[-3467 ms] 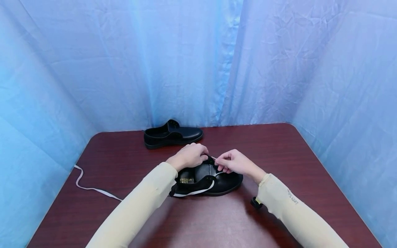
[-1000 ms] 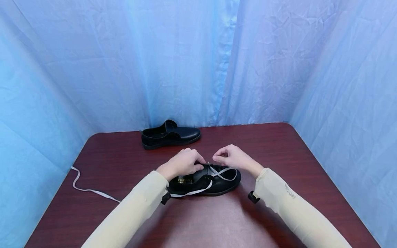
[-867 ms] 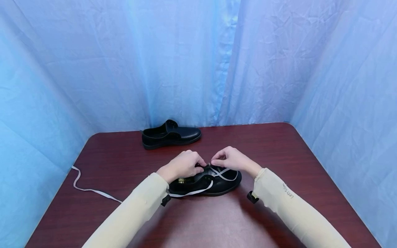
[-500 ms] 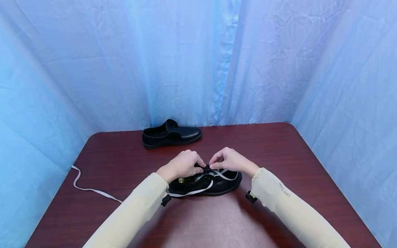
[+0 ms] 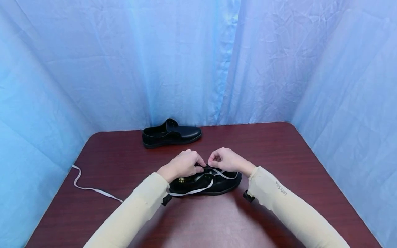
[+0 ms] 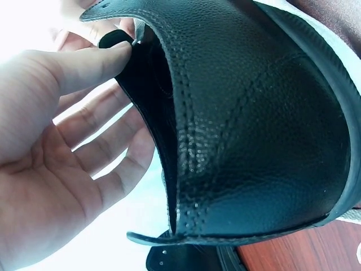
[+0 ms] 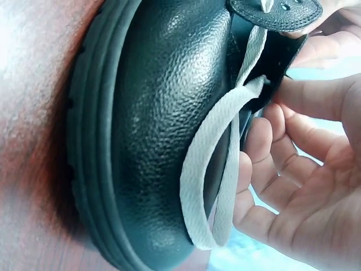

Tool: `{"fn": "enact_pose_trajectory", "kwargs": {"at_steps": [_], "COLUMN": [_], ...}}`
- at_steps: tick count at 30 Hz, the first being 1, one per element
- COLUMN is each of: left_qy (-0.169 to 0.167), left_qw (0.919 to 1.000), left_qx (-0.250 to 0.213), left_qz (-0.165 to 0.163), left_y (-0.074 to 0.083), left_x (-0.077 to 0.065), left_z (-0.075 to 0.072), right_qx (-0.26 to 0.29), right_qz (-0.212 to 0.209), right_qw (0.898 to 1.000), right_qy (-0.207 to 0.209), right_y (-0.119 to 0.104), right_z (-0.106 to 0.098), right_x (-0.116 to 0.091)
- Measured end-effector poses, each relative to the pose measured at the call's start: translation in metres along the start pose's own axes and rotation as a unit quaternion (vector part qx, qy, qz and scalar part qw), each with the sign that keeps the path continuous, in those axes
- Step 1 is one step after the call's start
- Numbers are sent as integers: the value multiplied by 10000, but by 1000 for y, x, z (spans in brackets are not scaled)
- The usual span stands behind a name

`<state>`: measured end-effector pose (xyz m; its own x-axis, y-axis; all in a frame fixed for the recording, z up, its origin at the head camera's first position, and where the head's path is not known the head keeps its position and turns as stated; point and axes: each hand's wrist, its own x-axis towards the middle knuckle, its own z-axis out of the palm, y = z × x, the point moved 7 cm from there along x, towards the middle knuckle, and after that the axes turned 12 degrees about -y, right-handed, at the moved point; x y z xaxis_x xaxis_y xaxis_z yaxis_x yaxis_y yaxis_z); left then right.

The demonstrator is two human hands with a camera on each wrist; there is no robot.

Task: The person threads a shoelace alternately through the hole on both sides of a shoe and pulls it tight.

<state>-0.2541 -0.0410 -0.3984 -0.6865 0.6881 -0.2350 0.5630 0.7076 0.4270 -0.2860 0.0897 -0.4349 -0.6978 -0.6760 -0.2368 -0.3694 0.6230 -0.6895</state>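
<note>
A black leather shoe (image 5: 224, 186) lies with its toe to the right, a flat white shoelace (image 7: 193, 186) looped over its front. My left hand (image 5: 183, 165) grips the far eyelet flap, its thumb (image 6: 93, 69) on the inner face and the other fingers behind. My right hand (image 5: 227, 160) has its thumb and forefinger brought together at that flap's edge, pinching at the lace; the tip itself is mostly hidden. In the right wrist view the lace runs to the far flap, and another strand comes out of an eyelet in the near flap (image 7: 279, 12).
A second black shoe (image 5: 172, 135), with no lace visible, stands at the back of the dark red table (image 5: 263, 144). The long free part of the lace (image 5: 93, 188) trails left to the table edge. Blue curtains (image 5: 186, 62) surround the table.
The right hand pulled the lace earlier, stood apart from it about a second ago, then came left and down to the flap. The left hand keeps its grip on the flap.
</note>
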Motion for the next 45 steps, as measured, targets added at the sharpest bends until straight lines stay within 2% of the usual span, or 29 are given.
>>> {"fn": "enact_pose_trajectory", "kwargs": {"at_steps": [4,8,12,14,17,21,23,25,33,45], "left_qy": [16,39,74,74,52,47,61,68,115,183], "left_qw": [10000,9999,9999,9998,9997,9995,9995,9995,9996,9995], "left_qx": [18,5,-92,-153,-230,-301,-312,-316,-240,-243], "left_qz": [38,108,120,92,59,47,41,30,83,87], "left_y": [1,1,0,-1,-2,-3,-3,-3,-1,-1], "left_x": [1,1,1,1,1,0,0,0,2,2], "left_z": [-1,-1,-2,-2,-2,-1,-1,-1,-1,0], "right_qx": [37,339,936,1132,1148,696,506,549,686,567], "right_qz": [44,-19,-58,-65,-28,5,-80,-197,-496,-144], "right_qw": [9997,9968,9860,9816,9846,9963,9985,9983,9964,9983], "right_qy": [239,717,1379,1538,1317,502,187,38,84,3], "right_y": [-1,0,4,6,9,11,11,10,3,8], "right_z": [-5,-17,-35,-40,-38,-22,-15,-10,-9,-4], "right_x": [-2,-5,-12,-13,-12,-7,-6,-5,-4,-3]}}
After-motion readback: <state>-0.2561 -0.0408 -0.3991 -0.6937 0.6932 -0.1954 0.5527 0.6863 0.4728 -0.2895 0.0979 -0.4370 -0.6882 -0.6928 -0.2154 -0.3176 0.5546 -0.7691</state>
